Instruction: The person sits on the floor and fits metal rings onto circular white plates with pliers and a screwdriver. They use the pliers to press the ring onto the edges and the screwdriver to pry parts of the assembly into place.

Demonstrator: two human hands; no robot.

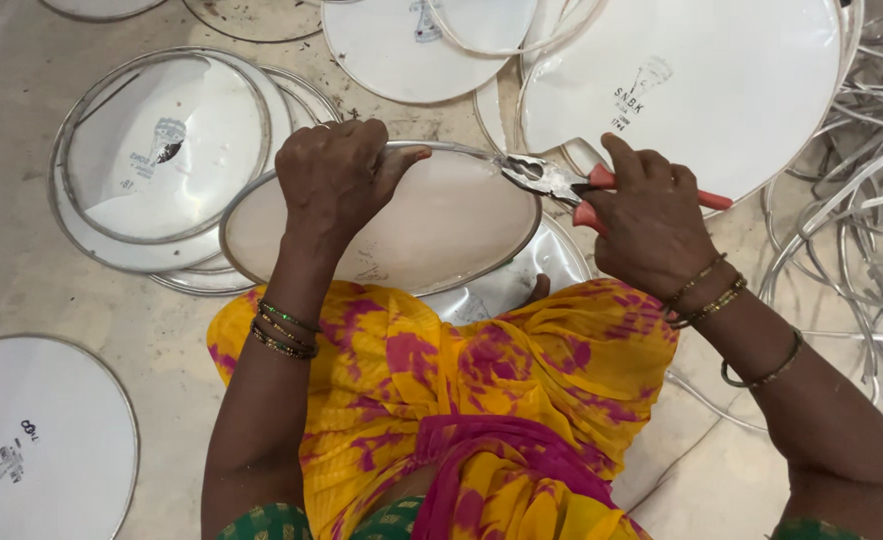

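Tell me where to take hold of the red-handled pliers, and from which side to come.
Grip the pliers by the two red handles, coming from the right. Their metal nose points left and meets the metal rim of the round drumhead, so only the handle end is free; the right hand is already wrapped there, while the left hand holds the rim.

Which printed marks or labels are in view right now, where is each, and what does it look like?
No packages, signs or screens; only dark printed marks on white round discs.
Upper-right disc: small dark emblem with lettering, left of centre.
Left stacked disc: dark emblem mid-face, under glare.
Lower-left disc: dark emblem and lettering near the edge.
Top-centre disc: dark mark, partly cut off.
Held disc: faint mark near left hand; right hand grips red-handled pliers.
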